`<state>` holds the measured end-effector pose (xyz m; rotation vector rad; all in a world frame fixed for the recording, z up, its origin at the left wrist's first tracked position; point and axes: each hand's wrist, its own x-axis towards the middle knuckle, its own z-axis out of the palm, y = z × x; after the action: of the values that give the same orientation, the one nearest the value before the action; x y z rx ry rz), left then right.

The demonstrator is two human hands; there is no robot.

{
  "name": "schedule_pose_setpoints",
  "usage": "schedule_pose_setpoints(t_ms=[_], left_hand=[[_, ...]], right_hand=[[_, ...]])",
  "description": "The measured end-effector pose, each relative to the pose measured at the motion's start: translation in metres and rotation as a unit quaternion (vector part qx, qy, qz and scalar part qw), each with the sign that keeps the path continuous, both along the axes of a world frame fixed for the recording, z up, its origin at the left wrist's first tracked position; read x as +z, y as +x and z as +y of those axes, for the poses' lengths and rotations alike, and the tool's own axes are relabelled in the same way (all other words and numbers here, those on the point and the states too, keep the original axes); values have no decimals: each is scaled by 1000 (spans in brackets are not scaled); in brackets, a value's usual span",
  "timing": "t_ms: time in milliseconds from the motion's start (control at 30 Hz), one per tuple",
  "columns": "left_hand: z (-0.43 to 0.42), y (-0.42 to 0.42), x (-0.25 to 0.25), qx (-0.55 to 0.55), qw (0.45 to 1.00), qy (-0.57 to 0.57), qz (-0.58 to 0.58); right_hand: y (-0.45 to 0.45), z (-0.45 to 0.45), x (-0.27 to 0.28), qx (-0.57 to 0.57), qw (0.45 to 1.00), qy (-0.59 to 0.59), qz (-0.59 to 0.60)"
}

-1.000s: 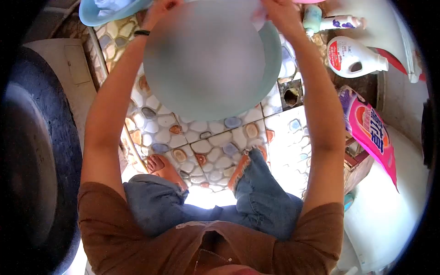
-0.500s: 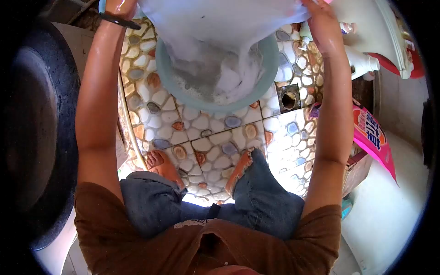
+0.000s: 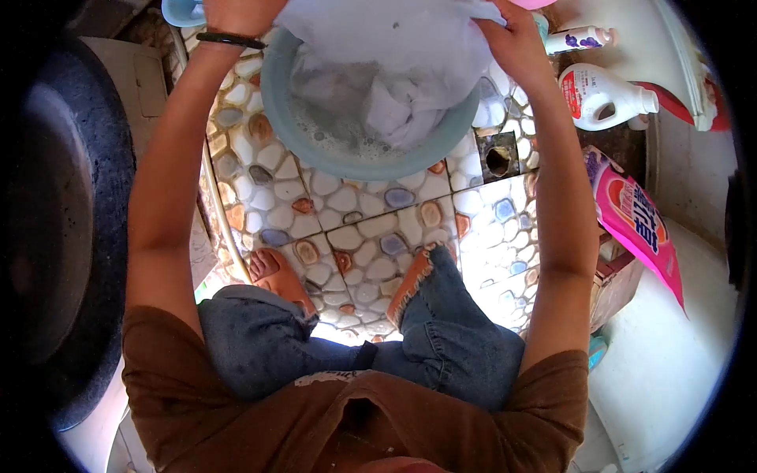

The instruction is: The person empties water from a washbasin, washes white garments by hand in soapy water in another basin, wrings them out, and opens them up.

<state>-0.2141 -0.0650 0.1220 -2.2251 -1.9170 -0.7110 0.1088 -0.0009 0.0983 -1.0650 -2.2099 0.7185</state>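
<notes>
A wet white cloth (image 3: 386, 35) is stretched between my hands over a pale blue-green basin (image 3: 355, 168), its lower part lying in the cloudy, sudsy water (image 3: 335, 118). My right hand (image 3: 516, 39) pinches the cloth's right edge between thumb and fingers. At the cloth's left side is my left hand (image 3: 246, 14), closed on it, though the view's top edge cuts off part of the fingers. A small dark spot shows on the cloth. A dark band (image 3: 230, 39) circles my left wrist.
Right of the basin are a floor drain (image 3: 498, 160), a white detergent bottle (image 3: 595, 98) lying on its side, a smaller bottle (image 3: 579, 39) and a pink detergent bag (image 3: 643, 217). A large dark tub (image 3: 110, 158) stands at left. My sandalled feet (image 3: 280, 276) rest on pebble-patterned tiles (image 3: 378, 229).
Both hands have come down and closer together, the left moving rightward and the right leftward. The cloth hangs slacker and lower into the basin.
</notes>
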Motion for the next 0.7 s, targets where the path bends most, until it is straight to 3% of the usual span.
schedule_pose_setpoints(t_ms=[67, 100, 133, 200, 233, 300, 367, 400, 467, 500, 600, 700], left_hand=[[-4, 5, -20, -8, 996, -32, 83], [-3, 8, -32, -10, 991, -42, 124], [-4, 11, -55, -75, 986, -117, 91], [-16, 13, -116, -161, 961, -215, 73], [-26, 8, -148, -179, 951, -235, 91], [-30, -1, -162, -177, 947, -248, 100], [-17, -7, -144, -134, 963, -218, 79], [-12, -9, -130, -115, 970, -211, -22], [2, -11, -84, -76, 954, -188, -221], [7, -9, -61, -59, 930, -173, -318], [10, 0, -29, -55, 830, -184, -524], [-2, 12, -24, -140, 731, -324, -583]], right_hand=[[-24, -18, -4, -33, 999, 18, -33], [-39, -22, -22, 8, 995, 96, 4], [-53, -31, -49, 49, 983, 169, 41], [-75, -56, -87, 110, 973, 7, -201], [-77, -59, -95, 129, 961, -40, -240], [-82, -65, -107, 170, 925, -138, -311], [-71, -45, -100, 88, 966, -197, -142], [-56, -27, -97, 90, 983, -126, -97], [-37, -14, -17, 91, 960, -262, 33], [-33, -13, -10, 25, 959, -248, 132], [-41, -12, 29, -39, 914, -323, 244], [-52, -4, 41, -40, 888, -355, 290]])
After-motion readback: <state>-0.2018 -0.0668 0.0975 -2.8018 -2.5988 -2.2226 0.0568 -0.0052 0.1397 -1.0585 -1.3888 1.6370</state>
